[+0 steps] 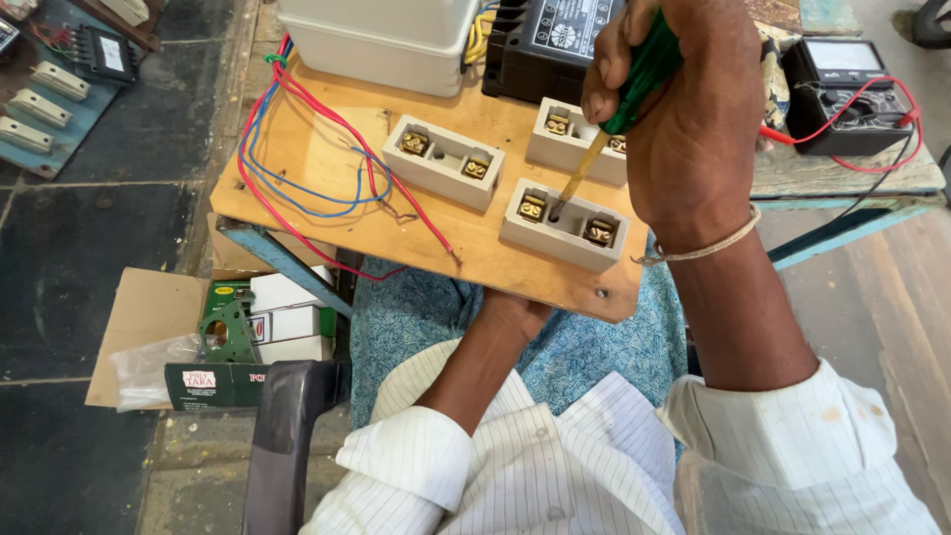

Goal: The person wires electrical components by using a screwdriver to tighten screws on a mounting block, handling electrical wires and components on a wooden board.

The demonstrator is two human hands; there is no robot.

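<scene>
With our right hand (693, 119) closed around the green-handled screwdriver (634, 74), we should keep its tip square in the brass terminal of the nearest cream ceramic fuse base (565, 230) on the wooden board (327, 168), while our left hand (510, 315), its grip hidden, braces underneath.

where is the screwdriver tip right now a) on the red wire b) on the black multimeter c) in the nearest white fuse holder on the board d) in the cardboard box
c: the right hand grips the green-handled screwdriver, and its tip sits inside the nearest white fuse holder on the wooden board, beside a brass terminal.
</scene>
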